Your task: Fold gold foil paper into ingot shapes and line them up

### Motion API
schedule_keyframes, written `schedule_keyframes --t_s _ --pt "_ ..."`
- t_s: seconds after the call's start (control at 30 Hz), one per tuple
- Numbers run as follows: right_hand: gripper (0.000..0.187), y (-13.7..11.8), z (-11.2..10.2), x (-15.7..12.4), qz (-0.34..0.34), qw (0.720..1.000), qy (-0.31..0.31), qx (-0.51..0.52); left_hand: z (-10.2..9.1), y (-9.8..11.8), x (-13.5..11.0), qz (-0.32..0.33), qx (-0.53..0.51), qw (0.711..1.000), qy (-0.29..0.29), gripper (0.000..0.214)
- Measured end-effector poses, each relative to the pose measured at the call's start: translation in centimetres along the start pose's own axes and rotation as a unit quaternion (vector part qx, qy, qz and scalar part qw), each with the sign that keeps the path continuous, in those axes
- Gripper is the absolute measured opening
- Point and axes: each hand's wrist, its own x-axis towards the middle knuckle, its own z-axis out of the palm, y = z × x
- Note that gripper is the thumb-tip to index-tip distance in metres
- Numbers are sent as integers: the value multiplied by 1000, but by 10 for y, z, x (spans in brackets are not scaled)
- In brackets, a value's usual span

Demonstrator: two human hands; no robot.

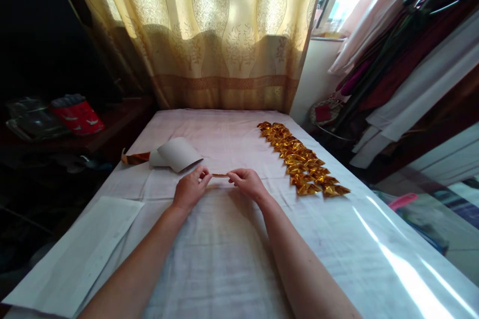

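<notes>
A thin piece of gold foil paper (219, 175) is stretched level between my two hands, just above the white cloth. My left hand (190, 188) pinches its left end, and my right hand (247, 182) pinches the right end. Seen almost edge-on, its full shape is hard to make out. Beyond my left hand lies a curled sheet of grey-white paper (175, 153), with a strip of gold foil (135, 158) poking out at its left. To the right of my right hand, several folded gold foil pieces (299, 157) sit in two long rows.
A white sheet of paper (80, 254) lies at the table's left edge. The white cloth (217, 269) covers the table. A red container (78, 114) and a glass jug (32, 119) stand on a dark shelf at left. Yellow curtains (224, 35) hang behind; clothes (426, 79) hang at right.
</notes>
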Motion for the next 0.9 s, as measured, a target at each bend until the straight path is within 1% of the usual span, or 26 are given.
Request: schedule_keyframes --t_s 0.1,0.17,0.27,0.37,0.47,0.57,0.77,0.9 --pt "32 2 4 19 -2 999 19 33 12 -3 14 -30 -45 998 27 21" --pt "34 4 8 27 -2 998 25 52 19 -6 18 -45 -66 996 41 23" --pt "34 9 15 32 -4 997 30 75 25 -10 19 -64 -82 993 61 24" --pt "31 13 22 31 -5 995 47 83 27 -11 17 -73 -88 991 68 22" --pt "28 14 25 28 -22 997 61 43 27 -10 15 -77 -89 991 64 21" --pt "31 13 26 27 -37 997 69 -10 27 -9 15 -73 -87 992 55 22" --pt "41 9 30 27 -19 991 106 -77 28 -10 14 -85 -98 990 56 26" --pt "40 9 32 27 -3 990 109 -89 28 -11 14 -100 -111 987 53 26"
